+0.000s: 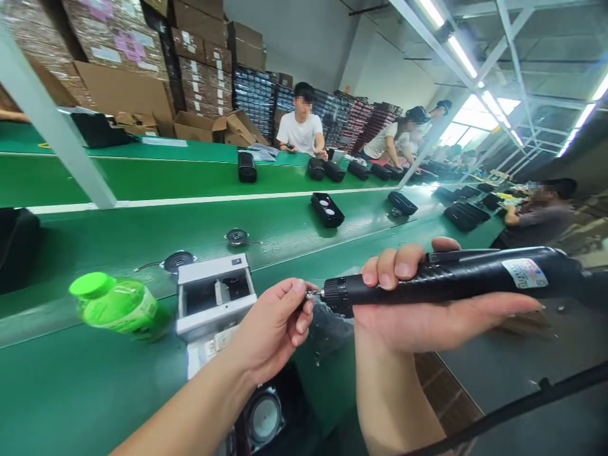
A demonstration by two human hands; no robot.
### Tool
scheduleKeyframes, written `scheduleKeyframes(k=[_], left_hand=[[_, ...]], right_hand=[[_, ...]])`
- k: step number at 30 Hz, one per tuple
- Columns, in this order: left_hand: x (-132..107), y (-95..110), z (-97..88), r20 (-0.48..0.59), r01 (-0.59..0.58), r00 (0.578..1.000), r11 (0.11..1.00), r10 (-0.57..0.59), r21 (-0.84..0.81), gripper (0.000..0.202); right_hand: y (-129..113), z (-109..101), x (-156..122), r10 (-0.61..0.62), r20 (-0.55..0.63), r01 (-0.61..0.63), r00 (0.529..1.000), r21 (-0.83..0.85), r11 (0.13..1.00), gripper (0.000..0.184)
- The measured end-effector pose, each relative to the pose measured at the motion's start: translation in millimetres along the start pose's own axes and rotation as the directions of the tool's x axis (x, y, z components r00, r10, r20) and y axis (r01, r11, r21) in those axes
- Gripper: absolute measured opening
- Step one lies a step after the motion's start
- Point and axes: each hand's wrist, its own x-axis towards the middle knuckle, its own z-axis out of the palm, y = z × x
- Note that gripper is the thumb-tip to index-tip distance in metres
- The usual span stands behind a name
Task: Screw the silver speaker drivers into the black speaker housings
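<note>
Right hand (pixel 427 313) wrapping fingers around ribbed black plastic electric screwdriver (pixel 456 282), lower right of frame; left hand (pixel 270 332) pinching steel bit (pixel 311 294) between thumb and fingertips, above green assembly belt (pixel 95 386), near white plastic housing (pixel 213 294).

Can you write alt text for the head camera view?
A person's left hand pinches the tip of a black electric screwdriver held in their right hand, above a green assembly line bearing an open white casing, a green bottle and a loose speaker; a co-worker sits beyond.
</note>
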Motion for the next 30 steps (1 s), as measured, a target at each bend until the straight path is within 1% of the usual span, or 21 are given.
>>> scheduleKeyframes(k=[4,9,12,14,17,20,22,24,26,28,30], left_hand=[[15.6,-9.2,15.1,0.088,0.052,0.994,0.995,-0.059,0.08,0.044],[29.7,-18.5,26.1,0.153,0.07,0.984,0.985,-0.094,0.159,0.04],[36.2,-22.3,26.2,0.185,0.073,0.976,0.973,-0.115,0.219,0.038],[40.0,-22.5,24.1,0.206,0.082,0.969,0.961,-0.14,0.266,0.037],[46.1,-19.6,20.1,0.227,0.107,0.955,0.935,-0.191,0.339,0.039],[53.5,-15.3,16.8,0.223,0.119,0.949,0.907,-0.223,0.403,0.043],[58.1,-12.7,15.5,0.201,0.111,0.955,0.889,-0.22,0.445,0.048],[62.2,-11.4,15.7,0.167,0.101,0.964,0.861,-0.209,0.498,0.051],[66.6,-12.8,17.9,0.129,0.096,0.971,0.817,-0.203,0.568,0.048],[73.2,-17.4,22.2,0.095,0.086,0.976,0.75,-0.195,0.656,0.04],[83.5,-24.1,27.7,0.068,0.066,0.982,0.654,-0.177,0.754,0.034]], right_hand=[[-17.5,-16.9,12.6,-0.044,-0.018,0.044,0.999,-0.018,0.999,0.062],[-27.4,-26.8,27.7,-0.048,-0.064,0.044,0.997,-0.063,0.997,0.063],[-27.7,-32.4,37.3,-0.015,-0.087,0.01,0.996,-0.056,0.998,0.067],[-26.9,-36.7,42.9,0.027,-0.082,-0.03,0.996,-0.04,0.999,0.067],[-25.1,-42.1,48.6,0.085,-0.063,-0.086,0.994,-0.015,0.996,0.067],[-24.6,-45.7,53.4,0.09,-0.079,-0.09,0.993,0.003,0.996,0.065],[-25.4,-48.2,58.7,0.064,-0.098,-0.062,0.993,0.019,0.998,0.064],[-27.0,-51.2,65.8,0.009,-0.101,-0.008,0.995,0.016,1.0,0.063],[-28.9,-54.2,73.0,-0.053,-0.1,0.054,0.994,-0.001,0.999,0.063],[-31.0,-56.7,78.5,-0.114,-0.093,0.111,0.989,-0.032,0.993,0.062],[-33.8,-57.9,81.1,-0.188,-0.086,0.182,0.978,-0.078,0.98,0.061]])
